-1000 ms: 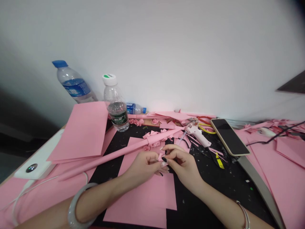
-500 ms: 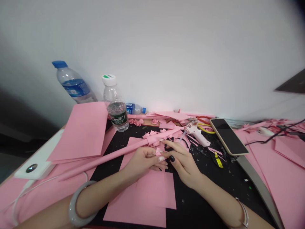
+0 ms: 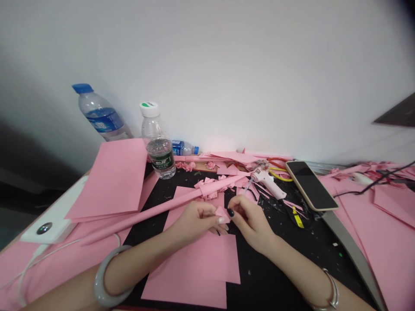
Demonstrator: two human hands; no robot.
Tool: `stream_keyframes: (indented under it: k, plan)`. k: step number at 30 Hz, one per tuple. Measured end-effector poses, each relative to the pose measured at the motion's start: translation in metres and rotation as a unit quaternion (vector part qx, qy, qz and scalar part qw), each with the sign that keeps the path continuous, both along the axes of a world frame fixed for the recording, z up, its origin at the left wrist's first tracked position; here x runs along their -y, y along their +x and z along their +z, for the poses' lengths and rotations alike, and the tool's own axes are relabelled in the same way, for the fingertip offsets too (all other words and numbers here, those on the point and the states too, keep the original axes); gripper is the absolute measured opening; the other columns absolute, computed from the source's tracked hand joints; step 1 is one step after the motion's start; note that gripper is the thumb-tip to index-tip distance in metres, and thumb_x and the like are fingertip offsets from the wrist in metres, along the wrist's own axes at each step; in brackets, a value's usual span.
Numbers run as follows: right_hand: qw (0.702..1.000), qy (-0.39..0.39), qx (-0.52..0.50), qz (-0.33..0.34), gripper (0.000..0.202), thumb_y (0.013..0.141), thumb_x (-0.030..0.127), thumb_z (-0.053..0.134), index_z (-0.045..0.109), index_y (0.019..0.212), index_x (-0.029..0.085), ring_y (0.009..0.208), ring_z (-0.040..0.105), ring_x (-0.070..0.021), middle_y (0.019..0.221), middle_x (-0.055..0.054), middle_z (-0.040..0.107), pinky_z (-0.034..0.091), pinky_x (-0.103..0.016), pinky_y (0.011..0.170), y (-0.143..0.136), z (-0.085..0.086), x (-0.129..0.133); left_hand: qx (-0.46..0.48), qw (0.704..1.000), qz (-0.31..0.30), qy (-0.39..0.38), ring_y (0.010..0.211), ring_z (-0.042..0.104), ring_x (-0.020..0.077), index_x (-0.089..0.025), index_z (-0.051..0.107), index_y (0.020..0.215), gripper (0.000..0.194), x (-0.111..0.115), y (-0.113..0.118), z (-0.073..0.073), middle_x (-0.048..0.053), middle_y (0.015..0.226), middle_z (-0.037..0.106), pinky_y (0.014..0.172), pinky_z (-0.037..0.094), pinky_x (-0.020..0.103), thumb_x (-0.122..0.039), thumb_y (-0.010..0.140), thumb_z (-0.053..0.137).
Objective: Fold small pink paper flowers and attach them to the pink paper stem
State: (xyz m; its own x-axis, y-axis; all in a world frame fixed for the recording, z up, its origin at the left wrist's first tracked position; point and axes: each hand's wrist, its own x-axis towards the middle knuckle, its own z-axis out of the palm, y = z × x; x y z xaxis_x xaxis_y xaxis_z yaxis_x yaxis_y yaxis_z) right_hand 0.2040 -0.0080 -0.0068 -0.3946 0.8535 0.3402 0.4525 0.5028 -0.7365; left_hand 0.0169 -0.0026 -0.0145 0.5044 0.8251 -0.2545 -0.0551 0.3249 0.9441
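A small folded piece of pink paper [image 3: 222, 213] is pinched between thumb and fingers of my left hand [image 3: 197, 220]. My right hand [image 3: 251, 220] grips the same piece at its right edge, with thumb and index finger closed together. Both hands hover over pink paper sheets [image 3: 191, 280] on a black mat [image 3: 259, 280]. Just beyond them lies a long rolled pink paper tube [image 3: 168, 204], with several small folded pink paper pieces [image 3: 210, 194] against it. Part of the held paper is hidden by my fingers.
A white glue gun [image 3: 270, 185] and a phone [image 3: 311, 185] lie right of the tube. Water bottles [image 3: 158, 151] stand back left, near a pink paper stack [image 3: 110, 181] and a white power bank [image 3: 53, 229]. More pink sheets [image 3: 372, 242] cover the right side.
My right fingers have drawn in from a stretched position to a pinch on the folded paper's right edge. My left hand has hardly moved and keeps its hold.
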Motion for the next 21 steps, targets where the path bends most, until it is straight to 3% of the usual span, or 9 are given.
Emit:
stream_keyframes:
  k: [6, 15, 21]
  plan:
    - [0.987, -0.012, 0.119, 0.105, 0.029, 0.093, 0.012, 0.039, 0.037, 0.066, 0.021, 0.053, 0.038, -0.0107, 0.06, 0.005, 0.038, 0.03, -0.023, 0.051, -0.0014, 0.0016, -0.0023, -0.026, 0.998, -0.05, 0.0, 0.063, 0.068, 0.0158, -0.015, 0.068, 0.07, 0.013, 0.0049, 0.0001, -0.0072, 0.002, 0.066, 0.073, 0.062, 0.053, 0.026, -0.028, 0.075, 0.07]
    - [0.985, -0.049, 0.137, 0.095, 0.028, 0.097, 0.018, 0.036, 0.033, 0.069, 0.021, 0.053, 0.039, -0.0111, 0.061, 0.005, 0.038, 0.029, -0.023, 0.053, -0.0021, 0.0006, -0.0012, -0.044, 0.997, -0.056, -0.005, 0.063, 0.069, 0.0169, -0.015, 0.064, 0.067, 0.014, 0.0024, -0.0001, -0.0043, 0.002, 0.066, 0.073, 0.062, 0.054, 0.027, -0.026, 0.076, 0.068]
    - [0.985, -0.017, 0.132, 0.106, 0.029, 0.096, 0.016, 0.035, 0.033, 0.067, 0.022, 0.052, 0.039, -0.0114, 0.06, 0.005, 0.038, 0.028, -0.024, 0.052, -0.0037, 0.0015, -0.0004, -0.036, 0.997, -0.07, -0.007, 0.065, 0.069, 0.0167, -0.015, 0.065, 0.071, 0.016, 0.0029, -0.0011, -0.0032, 0.003, 0.069, 0.073, 0.064, 0.054, 0.027, -0.029, 0.076, 0.068]
